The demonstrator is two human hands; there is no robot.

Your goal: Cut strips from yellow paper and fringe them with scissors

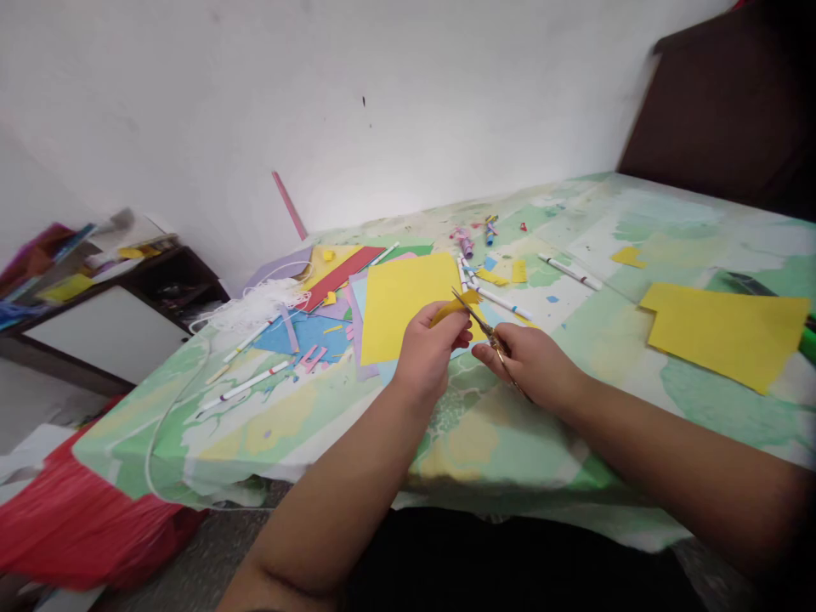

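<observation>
My left hand (430, 344) pinches a small strip of yellow paper (450, 308) above the table. Around the handles of a pair of scissors (484, 327) my right hand (526, 353) is closed. The blades point up and left and meet the strip near my left fingertips; whether they are cutting into it I cannot tell. Just behind my left hand lies a large yellow sheet (408, 297) on top of lilac and light blue sheets. White markers (503, 302) lie right behind the scissors.
A notched yellow sheet (727, 331) lies at the right. White string (258, 306), a red paper strip (344, 276), blue paper (306, 336) and scraps cover the left side. Two small paper rolls (467, 245) stand near the wall. A red plastic bag (95, 518) is beside the table.
</observation>
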